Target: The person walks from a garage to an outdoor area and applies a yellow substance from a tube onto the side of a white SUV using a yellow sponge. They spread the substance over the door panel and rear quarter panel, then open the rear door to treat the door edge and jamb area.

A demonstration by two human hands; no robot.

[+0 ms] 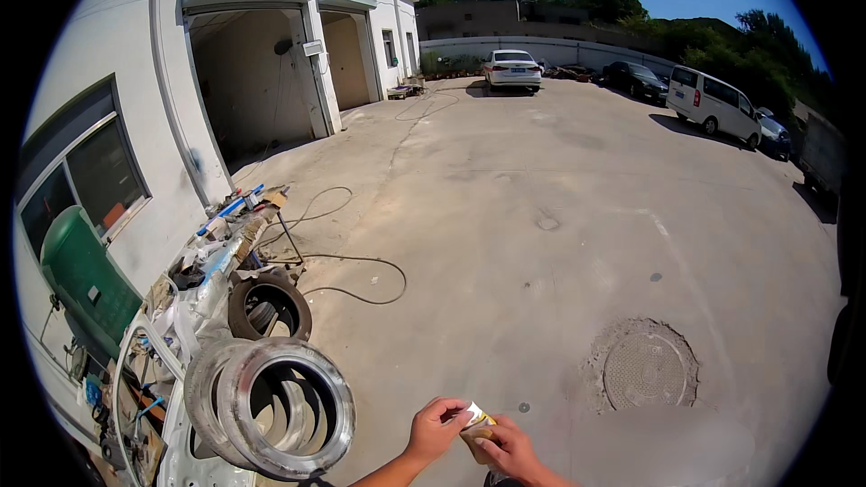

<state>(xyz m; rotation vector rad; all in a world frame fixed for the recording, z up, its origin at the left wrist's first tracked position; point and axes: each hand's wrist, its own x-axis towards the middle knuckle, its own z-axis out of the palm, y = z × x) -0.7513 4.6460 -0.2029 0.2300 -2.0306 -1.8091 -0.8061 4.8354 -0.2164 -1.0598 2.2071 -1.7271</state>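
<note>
Both my hands meet low in the middle, in front of my body. Between them is a small piece with a white and yellow upper part (479,415) and a tan lower part (476,453); its kind is too small to tell. My left hand (435,428) pinches its upper left edge with bent fingers. From the other side my right hand (510,448) is closed on it, with the thumb lying across the tan part. The fingers hide much of the piece.
Left of me lie metal-grey rings (338,401) and a dark tyre (303,311), beside a cluttered bench (239,239) and a green container (86,275). A hose (397,263) loops over the concrete. A manhole cover (645,370) is at right; a white car (512,70) and van (713,104) stand farther off.
</note>
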